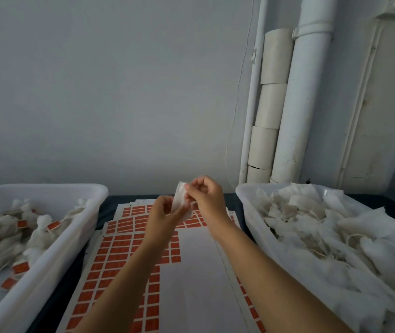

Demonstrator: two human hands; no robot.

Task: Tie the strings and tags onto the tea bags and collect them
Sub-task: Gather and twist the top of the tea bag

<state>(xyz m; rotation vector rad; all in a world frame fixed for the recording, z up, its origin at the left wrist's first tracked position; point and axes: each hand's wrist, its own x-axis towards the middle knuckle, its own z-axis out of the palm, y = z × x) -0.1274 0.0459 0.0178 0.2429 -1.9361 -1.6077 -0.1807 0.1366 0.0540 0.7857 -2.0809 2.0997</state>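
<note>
A thin, translucent white tea bag [179,200] is up in the air above the sheets of orange tags [119,248], pinched between both hands. The left hand [161,213] grips its lower edge, the right hand [203,195] nips the top; any string is too fine to make out. Left white plastic bin [55,255] holds tagged bags, right bin [247,207] crumpled loose ones.

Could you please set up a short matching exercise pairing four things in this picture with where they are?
Things:
1. tea bag
2. left bin
3. right bin
4. tag sheets

Places or states:
A. heaped with untagged white bags
B. spread on the table between the bins
C. held up between the left hand and right hand
D. holding finished bags with orange tags

Pairs: 1-C, 2-D, 3-A, 4-B
</note>
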